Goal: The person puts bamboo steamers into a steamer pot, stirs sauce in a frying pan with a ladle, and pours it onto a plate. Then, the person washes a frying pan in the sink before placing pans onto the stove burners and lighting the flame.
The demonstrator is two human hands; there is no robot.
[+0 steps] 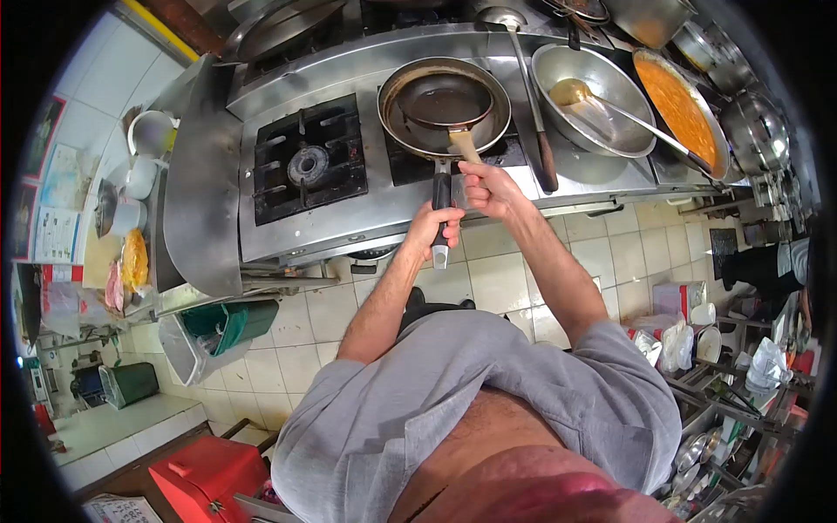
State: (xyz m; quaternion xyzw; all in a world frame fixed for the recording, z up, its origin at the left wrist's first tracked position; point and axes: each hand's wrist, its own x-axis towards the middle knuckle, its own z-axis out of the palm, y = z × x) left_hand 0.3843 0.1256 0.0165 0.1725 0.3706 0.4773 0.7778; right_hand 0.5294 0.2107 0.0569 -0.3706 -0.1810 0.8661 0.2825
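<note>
A large frying pan point(391, 120) sits on the right-hand burner of the stove, with a smaller dark frying pan point(445, 98) resting inside it. My left hand point(433, 228) is closed around the large pan's black handle. In my right hand point(488, 189), the fingers grip a tan handle point(465, 147) that meets the near rim of the small pan. Both hands are side by side at the stove's front edge, the right slightly farther forward. Just right of the pans lies a long ladle point(534, 105) with a wooden handle.
Left of the pans is a bare burner grate point(308, 164). To the right stand a metal bowl point(641, 144) with a ladle in it and a pan of orange sauce point(680, 105). A green-lined bin point(218, 336) and red box point(209, 475) are at lower left; shelves point(724, 383) fill the right.
</note>
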